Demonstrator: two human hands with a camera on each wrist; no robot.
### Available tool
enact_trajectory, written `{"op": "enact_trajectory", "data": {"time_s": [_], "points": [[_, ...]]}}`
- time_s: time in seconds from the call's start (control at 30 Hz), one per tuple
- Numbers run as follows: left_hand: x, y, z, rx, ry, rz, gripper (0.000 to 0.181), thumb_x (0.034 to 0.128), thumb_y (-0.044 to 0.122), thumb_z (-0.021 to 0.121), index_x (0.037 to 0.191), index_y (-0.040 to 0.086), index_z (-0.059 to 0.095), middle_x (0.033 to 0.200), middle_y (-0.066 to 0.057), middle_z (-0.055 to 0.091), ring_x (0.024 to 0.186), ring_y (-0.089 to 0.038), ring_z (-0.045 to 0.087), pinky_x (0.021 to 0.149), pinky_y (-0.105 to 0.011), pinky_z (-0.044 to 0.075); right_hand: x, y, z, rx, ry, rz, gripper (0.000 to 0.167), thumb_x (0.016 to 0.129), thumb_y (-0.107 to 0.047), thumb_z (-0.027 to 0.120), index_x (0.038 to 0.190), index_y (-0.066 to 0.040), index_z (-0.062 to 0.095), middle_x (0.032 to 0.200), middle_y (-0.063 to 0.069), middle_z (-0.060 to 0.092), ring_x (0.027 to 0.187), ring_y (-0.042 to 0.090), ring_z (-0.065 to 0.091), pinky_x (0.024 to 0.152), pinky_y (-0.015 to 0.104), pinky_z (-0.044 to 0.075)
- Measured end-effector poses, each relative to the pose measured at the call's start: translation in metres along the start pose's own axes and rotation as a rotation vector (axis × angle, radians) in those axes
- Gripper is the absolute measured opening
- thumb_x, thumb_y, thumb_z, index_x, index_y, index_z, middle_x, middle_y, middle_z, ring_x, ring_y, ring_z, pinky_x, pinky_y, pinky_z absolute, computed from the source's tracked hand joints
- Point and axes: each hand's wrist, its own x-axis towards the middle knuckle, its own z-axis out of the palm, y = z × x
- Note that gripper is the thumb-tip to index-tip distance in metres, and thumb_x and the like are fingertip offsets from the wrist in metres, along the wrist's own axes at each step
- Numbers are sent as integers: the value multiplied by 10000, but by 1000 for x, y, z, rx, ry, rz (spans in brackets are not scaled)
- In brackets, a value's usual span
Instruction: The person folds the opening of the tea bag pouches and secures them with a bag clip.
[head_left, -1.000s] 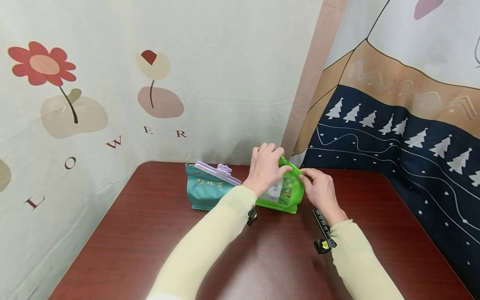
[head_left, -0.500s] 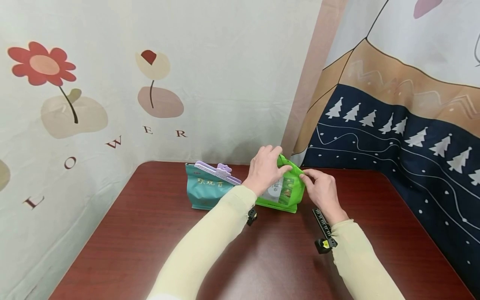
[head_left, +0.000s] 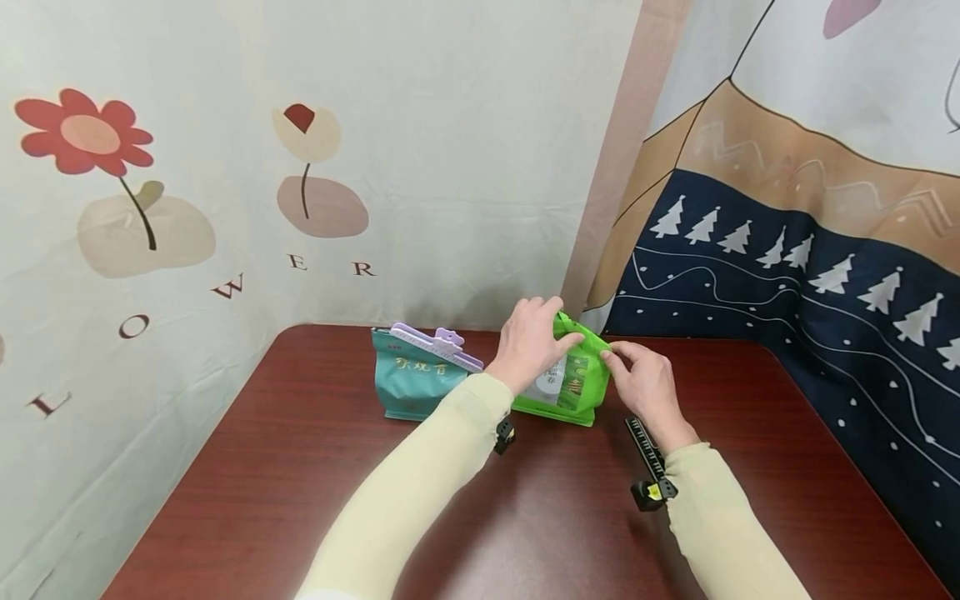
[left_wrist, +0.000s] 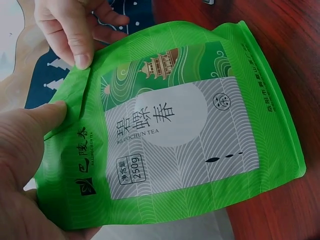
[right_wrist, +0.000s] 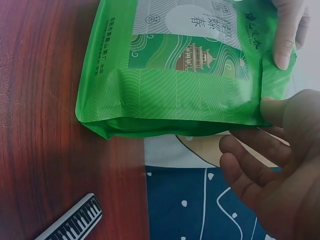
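Observation:
A green tea bag point(head_left: 576, 385) stands on the table, its top edge held by both hands. The left hand point(head_left: 527, 340) grips the top at the left, thumb in front; in the left wrist view that thumb presses the green bag point(left_wrist: 175, 120) near its upper edge. At the top right corner the right hand point(head_left: 647, 385) pinches the bag between thumb and fingers, with the thumb on the front in the right wrist view point(right_wrist: 285, 150). The top strip looks folded over between the hands.
Left of the green bag stands a teal bag point(head_left: 416, 383) with a purple clip point(head_left: 437, 345) along its top. A black and white patterned strip point(head_left: 643, 446) lies by the right wrist on the reddish-brown table point(head_left: 300, 467). Printed cloths hang behind.
The right hand has shifted very slightly to the right and down, still pinching the corner. The left hand keeps its grip, a little lower in view.

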Motion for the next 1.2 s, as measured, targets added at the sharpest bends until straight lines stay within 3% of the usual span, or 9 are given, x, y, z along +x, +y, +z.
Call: {"op": "enact_trajectory", "data": {"time_s": [0.33, 0.57, 0.97, 1.2], "points": [[0, -2, 0, -34, 10, 5, 427, 922, 496, 752, 1161, 154, 660, 989, -20, 658, 942, -186, 551, 742, -290, 528, -8, 8, -8, 7, -76, 2, 273, 1022, -121, 629, 1216, 58, 699, 1187, 267, 697, 1077, 436, 656, 923, 578, 524], [0, -2, 0, -35, -5, -17, 447, 919, 499, 754, 1195, 161, 657, 1020, -20, 662, 977, -188, 554, 788, -304, 540, -17, 17, -18, -34, -186, 17, 302, 1027, -157, 611, 1242, 43, 687, 1252, 276, 672, 1163, 458, 621, 985, 601, 495], [0, -2, 0, -34, -15, -32, 453, 923, 499, 749, 1216, 164, 658, 1042, -23, 669, 1002, -191, 555, 804, -313, 542, -33, 33, -30, -115, -328, 73, 313, 1000, -178, 648, 1218, 42, 695, 1253, 295, 659, 1113, 451, 619, 961, 601, 502], [1, 1, 0, -22, -20, -33, 446, 926, 504, 744, 1212, 174, 654, 1038, -18, 669, 997, -188, 556, 786, -301, 537, -40, 45, -34, -169, -367, 88, 305, 978, -172, 675, 1196, 40, 702, 1225, 296, 667, 1096, 447, 621, 965, 603, 499]]}}
